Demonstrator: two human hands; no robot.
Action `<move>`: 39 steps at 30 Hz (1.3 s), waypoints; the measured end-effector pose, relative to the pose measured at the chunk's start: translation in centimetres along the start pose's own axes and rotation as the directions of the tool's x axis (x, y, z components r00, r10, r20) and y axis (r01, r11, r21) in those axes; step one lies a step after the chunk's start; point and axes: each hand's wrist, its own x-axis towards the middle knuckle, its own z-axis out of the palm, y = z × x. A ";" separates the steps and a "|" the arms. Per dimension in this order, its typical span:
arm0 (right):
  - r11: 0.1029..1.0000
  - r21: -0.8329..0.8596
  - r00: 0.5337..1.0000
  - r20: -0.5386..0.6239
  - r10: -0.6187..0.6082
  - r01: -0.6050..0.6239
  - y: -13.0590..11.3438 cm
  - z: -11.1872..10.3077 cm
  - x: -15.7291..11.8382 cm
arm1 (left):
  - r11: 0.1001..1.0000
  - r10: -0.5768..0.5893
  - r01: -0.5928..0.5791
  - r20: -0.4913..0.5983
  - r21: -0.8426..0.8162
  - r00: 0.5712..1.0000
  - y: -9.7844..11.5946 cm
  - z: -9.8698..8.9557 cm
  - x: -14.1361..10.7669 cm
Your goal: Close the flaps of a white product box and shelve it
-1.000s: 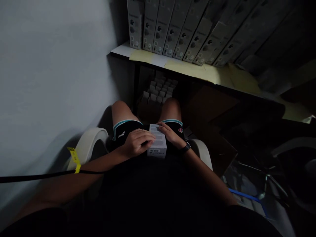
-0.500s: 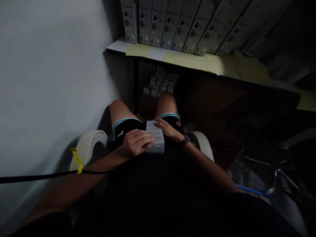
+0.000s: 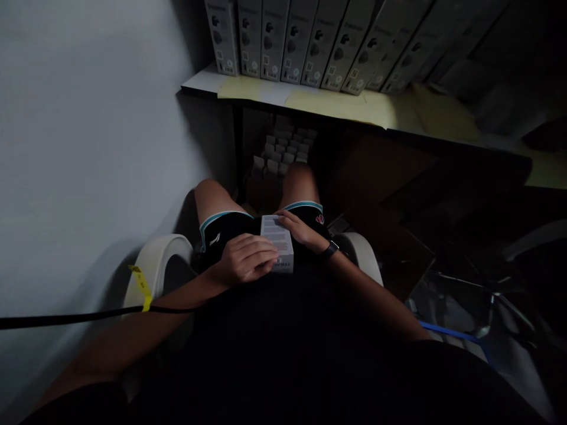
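A small white carton (image 3: 280, 236) with printed text lies on my lap, a printed end face turned toward me. My left hand (image 3: 248, 256) is closed on its near left side, the fingers bent together over the edge and covering part of the end face. At the far right edge, my right hand (image 3: 299, 227) holds the carton, with fingers over its top. A dark watch sits on the right wrist. The undersides of both hands are hidden.
Ahead stands a table (image 3: 248, 90) topped with yellow and white sheets and a row of upright grey boxes (image 3: 292, 44). Below it are several small white cartons (image 3: 287, 147). White chair armrests (image 3: 153, 260) flank me; a black cable (image 3: 66, 319) with a yellow tag crosses at left.
The view has shifted slightly, so the table and boxes appear a little further left and higher. My left fingers have moved slightly over the carton's end; both hands stay on it.
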 end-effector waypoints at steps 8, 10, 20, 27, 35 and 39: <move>1.000 0.018 1.000 -0.004 0.015 -0.015 0.4 0.0 -0.1 | 0.994 -0.053 0.050 -0.028 -0.094 0.998 -0.1 0.2 -0.3; 1.000 0.023 1.000 -0.010 0.016 -0.016 0.6 0.0 0.0 | 0.987 -0.108 0.105 -0.017 -0.123 0.994 -0.3 0.2 -0.6; 0.999 -0.002 0.999 -0.031 -0.040 0.040 0.7 -0.1 -0.4 | 0.897 -0.276 0.312 0.155 -0.314 0.949 -0.6 0.8 -1.2; 0.997 0.062 0.999 -0.014 -0.040 0.041 0.7 0.0 -0.4 | 0.911 -0.135 0.152 0.071 -0.382 0.988 -0.4 1.2 -1.1; 0.996 0.083 0.999 -0.017 -0.036 0.037 0.9 0.0 -0.4 | 0.949 0.008 0.038 0.145 -0.312 0.989 -1.2 0.7 -1.6; 0.998 0.069 0.999 -0.034 -0.011 0.013 0.7 0.1 -0.5 | 0.949 0.048 -0.001 0.141 -0.315 0.989 -1.6 0.7 -1.7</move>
